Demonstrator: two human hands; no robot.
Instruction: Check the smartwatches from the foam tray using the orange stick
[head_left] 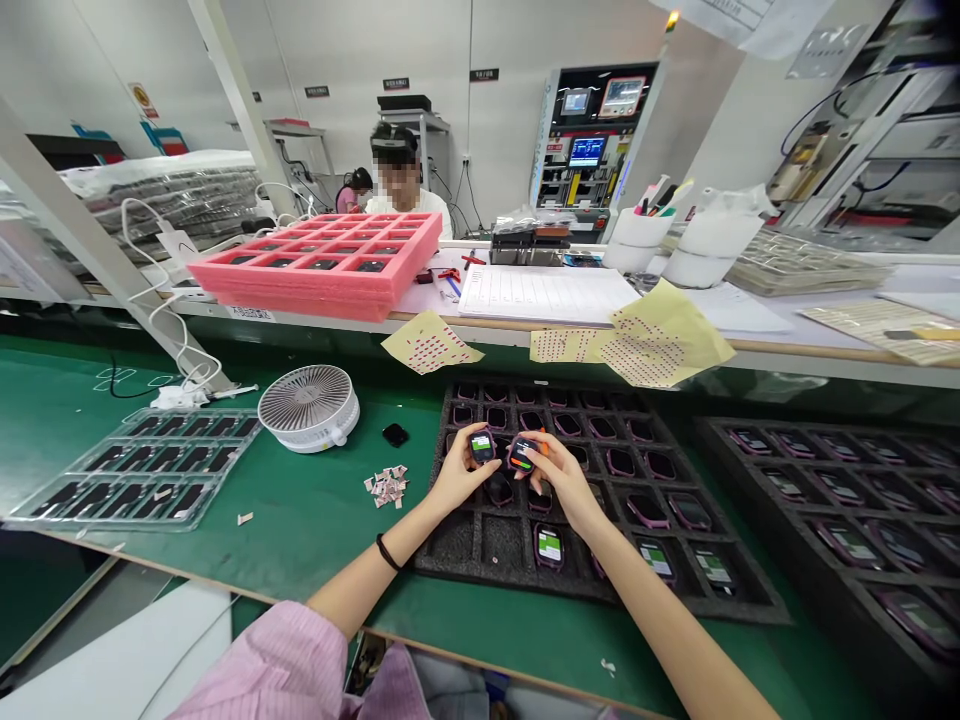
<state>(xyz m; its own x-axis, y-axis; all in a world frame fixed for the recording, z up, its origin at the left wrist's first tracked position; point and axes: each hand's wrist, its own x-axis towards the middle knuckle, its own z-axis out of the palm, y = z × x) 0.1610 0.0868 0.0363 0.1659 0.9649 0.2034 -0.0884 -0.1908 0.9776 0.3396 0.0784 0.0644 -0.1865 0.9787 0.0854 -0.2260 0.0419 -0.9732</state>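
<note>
Pinching a small smartwatch (482, 446) between thumb and fingertips, the left hand (456, 479) holds it firmly above a black foam tray (442, 560). The right hand (564, 482) is closed the same way on a second smartwatch (523, 455), its lit screen tilted up. The two watches are just apart, both over the upper middle of the tray, and a small orange piece (543, 448) shows by the right fingers, too small to tell what it is. Other watches (549, 547) sit in the tray's cells, and a second foam tray (757, 450) of them lies just to the right. Both trays rest on a green mat (315, 545), with a desk fan (308, 407), paper scraps (386, 485) and a clear plastic tray (135, 470) to the left. Yellow sheets (660, 335) lie along the mat's far edge. Across the bench, a pink foam tray (315, 262) stands before a co-worker (397, 180) wearing a head camera
</note>
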